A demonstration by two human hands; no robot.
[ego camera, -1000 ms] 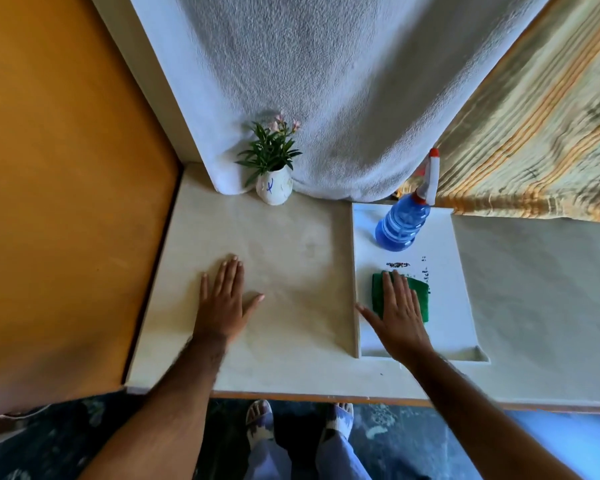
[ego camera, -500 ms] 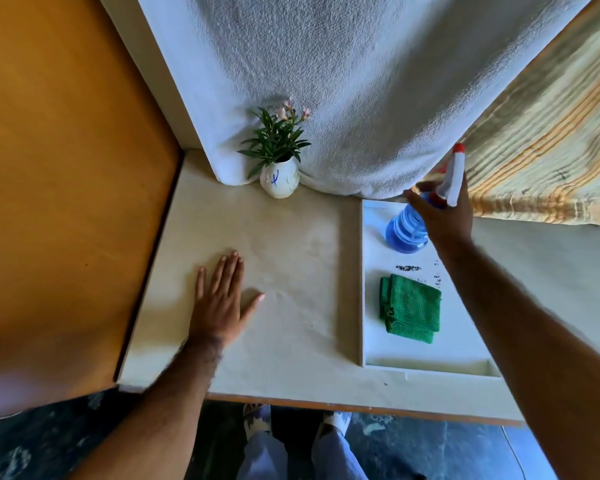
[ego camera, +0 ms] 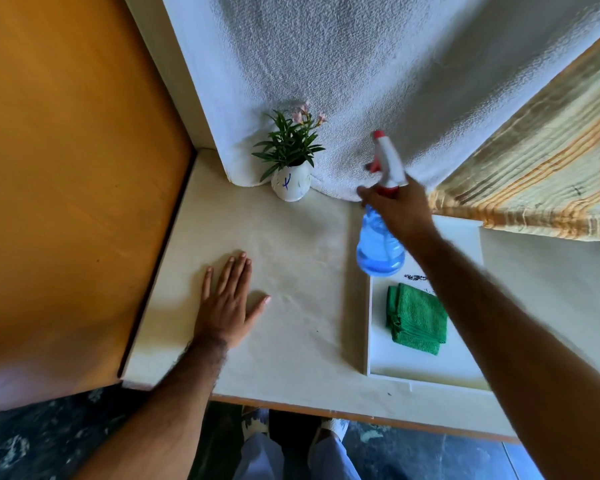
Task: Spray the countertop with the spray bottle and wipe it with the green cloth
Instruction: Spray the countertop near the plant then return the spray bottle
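Note:
My right hand [ego camera: 400, 211] grips the neck of the blue spray bottle [ego camera: 378, 251], which hangs lifted above the left edge of the white tray [ego camera: 430, 372]; its white and red nozzle points up and to the left. The folded green cloth [ego camera: 417, 318] lies on the tray below the bottle. My left hand [ego camera: 227, 304] rests flat, fingers apart, on the pale countertop [ego camera: 298, 271], left of the tray.
A small white vase with a green plant [ego camera: 290, 166] stands at the back of the countertop against a hanging white towel [ego camera: 361, 81]. A striped cloth [ego camera: 541, 174] hangs at the right. An orange panel [ego camera: 66, 185] bounds the left side. My feet show below the counter's front edge.
My right hand left the green cloth, took hold of the spray bottle and lifted it off the tray toward the left. My left hand has stayed flat on the countertop.

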